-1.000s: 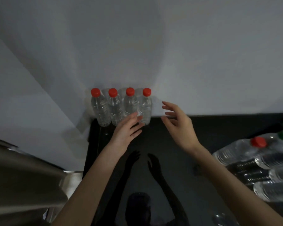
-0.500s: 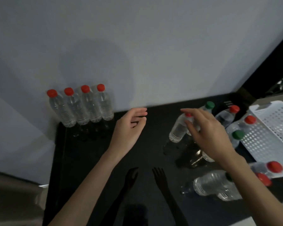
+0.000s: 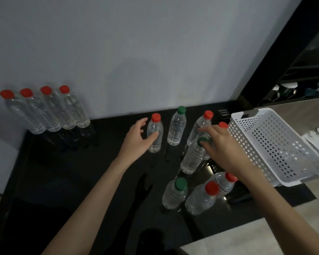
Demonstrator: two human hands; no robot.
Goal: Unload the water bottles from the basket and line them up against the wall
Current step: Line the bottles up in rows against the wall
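At nine o'clock in the view, a row of four red-capped water bottles [image 3: 52, 111] stands upright on the glossy black countertop [image 3: 72, 172]. They are side by side and close against the grey wall [image 3: 155, 52].

Near the centre, the left hand [image 3: 136, 140] is spread and cupped toward a lone red-capped bottle [image 3: 155, 146] at its three o'clock. The thumb tip overlaps the bottle's front, but the fingers are not wrapped round it. The hand looks released rather than grasping, though the dim light makes actual contact hard to judge.

Further right, eight loose bottles stand clear of the wall, the lone one included: five red caps and three green. With the row, that makes twelve. A green-capped bottle [image 3: 176, 129] is upright just right of the lone one. Beyond it is a tall red-capped bottle [image 3: 201, 124] and, nearer the camera, a second green-capped bottle [image 3: 191, 161].

The right hand [image 3: 226, 150] reaches over these two. Its fingers are extended and relaxed, with the fingertips at the red-capped one's shoulder and the thumb beside the green cap. It clasps neither.

A fourth red cap [image 3: 223, 124] peeks out at the hand's twelve o'clock, its body hidden. At six o'clock of that hand three more bottles cluster: one green-capped [image 3: 174, 196] and two red-capped [image 3: 201, 201].

At three o'clock, just beside the right hand, lies the white perforated plastic basket [image 3: 276, 144], tilted.
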